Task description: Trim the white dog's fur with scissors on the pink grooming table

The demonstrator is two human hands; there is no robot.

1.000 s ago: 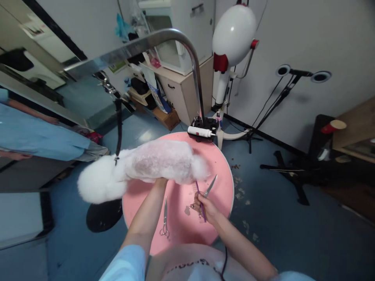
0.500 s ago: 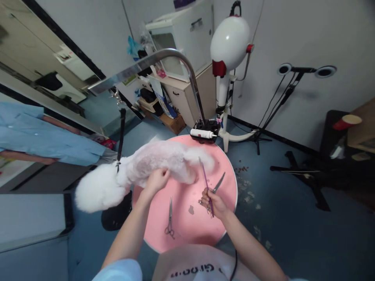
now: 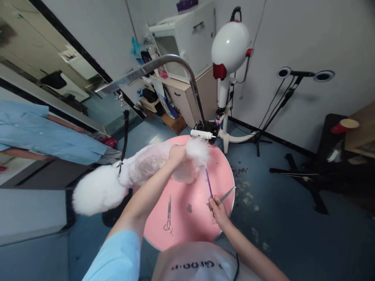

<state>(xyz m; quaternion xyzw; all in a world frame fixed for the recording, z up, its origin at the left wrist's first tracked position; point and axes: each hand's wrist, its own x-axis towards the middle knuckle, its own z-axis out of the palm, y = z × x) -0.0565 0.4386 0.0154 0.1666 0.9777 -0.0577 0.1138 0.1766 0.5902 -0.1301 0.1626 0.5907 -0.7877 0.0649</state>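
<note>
A white fluffy dog (image 3: 152, 160) stands on a round pink table (image 3: 190, 230), its head to the left and its pompom tail (image 3: 197, 150) to the right. My left hand (image 3: 177, 154) closes round the base of that tail; its fingertips are partly hidden. In my right hand (image 3: 218, 210) are a purple comb (image 3: 208, 181) and a pair of scissors (image 3: 227, 195). The comb's far end reaches the fur below the tail, while the scissor blades point away to the right. Another pair of scissors (image 3: 169, 214) lies on the table before me.
A curved metal grooming arm (image 3: 164, 58) rises from the table's far edge, with a black strap (image 3: 125, 132) down to the dog's neck. Beside its base lies a white bottle (image 3: 202, 134). A white dryer (image 3: 230, 43) stands behind. At left is a person in a blue shirt (image 3: 64, 136).
My left hand has moved right along the dog's back to the tail, which now stands up higher. My right hand has shifted slightly down and right with the comb and scissors.
</note>
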